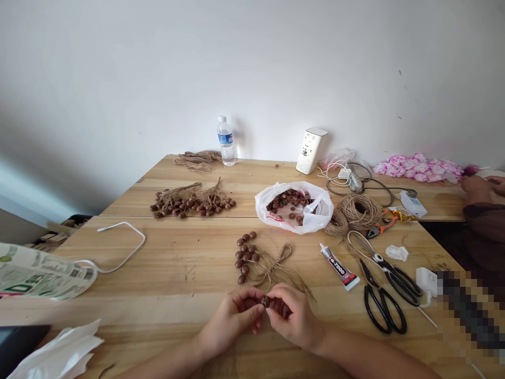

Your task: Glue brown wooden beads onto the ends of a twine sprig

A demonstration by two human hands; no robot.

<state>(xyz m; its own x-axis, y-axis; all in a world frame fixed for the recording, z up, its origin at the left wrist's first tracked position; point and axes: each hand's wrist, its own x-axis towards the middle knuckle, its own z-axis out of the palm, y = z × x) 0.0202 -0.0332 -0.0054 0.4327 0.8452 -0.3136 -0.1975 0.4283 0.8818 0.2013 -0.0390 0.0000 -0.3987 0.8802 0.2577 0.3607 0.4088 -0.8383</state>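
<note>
My left hand (232,321) and my right hand (294,318) meet near the front edge of the wooden table (165,273), fingers pinched together round a small brown nut (265,301). The right hand also cups several dark nuts. Just beyond my hands lie a bundle of jute twine strands (278,266) and a small cluster of loose brown nuts (245,255).
A white plastic bag of nuts (294,208), a pile of nuts tied on twine (191,200), twine coils (357,210), a glue tube (339,267), black scissors (384,289), pliers, a water bottle (226,141), a white speaker, pink flowers and another person's hands (479,187) at far right.
</note>
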